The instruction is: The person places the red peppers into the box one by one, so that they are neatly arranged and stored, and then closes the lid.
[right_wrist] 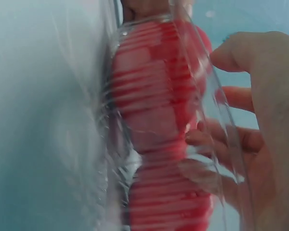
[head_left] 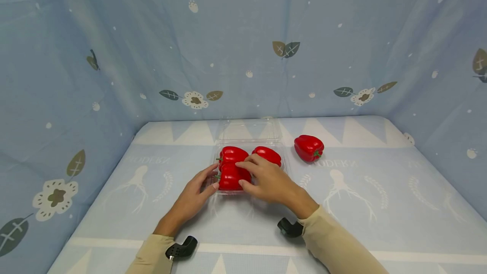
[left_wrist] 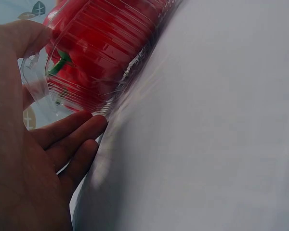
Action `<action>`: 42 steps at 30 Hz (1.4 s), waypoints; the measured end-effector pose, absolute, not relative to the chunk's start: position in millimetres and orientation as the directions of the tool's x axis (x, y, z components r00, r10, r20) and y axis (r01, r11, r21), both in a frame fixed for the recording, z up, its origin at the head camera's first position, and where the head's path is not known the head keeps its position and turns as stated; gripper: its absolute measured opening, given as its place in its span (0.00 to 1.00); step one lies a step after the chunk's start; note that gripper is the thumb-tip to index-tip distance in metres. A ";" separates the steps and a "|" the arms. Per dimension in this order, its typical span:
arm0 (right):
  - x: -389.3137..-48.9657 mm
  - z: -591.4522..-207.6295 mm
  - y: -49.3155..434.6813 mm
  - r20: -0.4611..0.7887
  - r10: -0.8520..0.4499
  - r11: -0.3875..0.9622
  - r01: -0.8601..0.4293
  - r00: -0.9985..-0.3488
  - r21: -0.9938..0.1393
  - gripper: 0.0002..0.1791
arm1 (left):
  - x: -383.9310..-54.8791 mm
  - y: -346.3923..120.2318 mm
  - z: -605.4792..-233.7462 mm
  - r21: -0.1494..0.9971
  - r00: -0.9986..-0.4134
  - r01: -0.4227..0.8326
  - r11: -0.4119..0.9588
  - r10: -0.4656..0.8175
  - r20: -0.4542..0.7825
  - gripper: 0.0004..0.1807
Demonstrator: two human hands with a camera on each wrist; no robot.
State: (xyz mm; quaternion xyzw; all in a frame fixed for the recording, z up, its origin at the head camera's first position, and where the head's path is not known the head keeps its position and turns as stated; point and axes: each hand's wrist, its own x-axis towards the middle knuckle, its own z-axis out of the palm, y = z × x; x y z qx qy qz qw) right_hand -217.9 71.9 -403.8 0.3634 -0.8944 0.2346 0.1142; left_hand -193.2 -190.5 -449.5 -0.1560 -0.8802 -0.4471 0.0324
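Three red bell peppers lie in a clear plastic clamshell box (head_left: 252, 192): a front left pepper (head_left: 231, 177), a back left pepper (head_left: 233, 154) and a back right pepper (head_left: 267, 154). At the box's left side is my left hand (head_left: 193, 198); its thumb reaches the rim, while the lower fingers (left_wrist: 72, 144) extend fairly straight along the ribbed wall. My right hand (head_left: 268, 180) holds the front left pepper's right end between thumb and forefinger. Its other fingers (right_wrist: 221, 144) bend over the box, partly seen through clear plastic.
The box's clear lid (head_left: 249, 130) lies folded open toward the back. Another red bell pepper (head_left: 309, 148) rests on the patterned cloth, right of the box. Blue fabric walls (head_left: 243, 54) enclose the table at the back and sides.
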 end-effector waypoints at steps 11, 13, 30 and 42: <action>-225.7 -393.2 107.3 0.487 -0.502 0.551 -0.698 -0.715 -0.457 0.18 | -192.1 -192.1 -449.9 0.795 -0.946 0.309 0.521 0.256 0.200 0.31; -227.9 -392.2 117.0 0.501 -0.479 0.556 -0.691 -0.721 -0.463 0.17 | -192.5 -191.9 -450.3 0.795 -0.945 0.310 0.521 0.258 0.199 0.31; -235.8 -388.6 182.7 0.519 -0.315 0.629 -0.585 -0.794 -0.512 0.13 | -192.8 -191.2 -448.6 0.794 -0.952 0.289 0.535 0.245 0.182 0.31; -245.3 -397.1 216.2 0.567 -0.063 0.706 -0.438 -0.821 -0.556 0.15 | -192.4 -191.8 -450.1 0.805 -0.955 0.276 0.526 0.242 0.170 0.33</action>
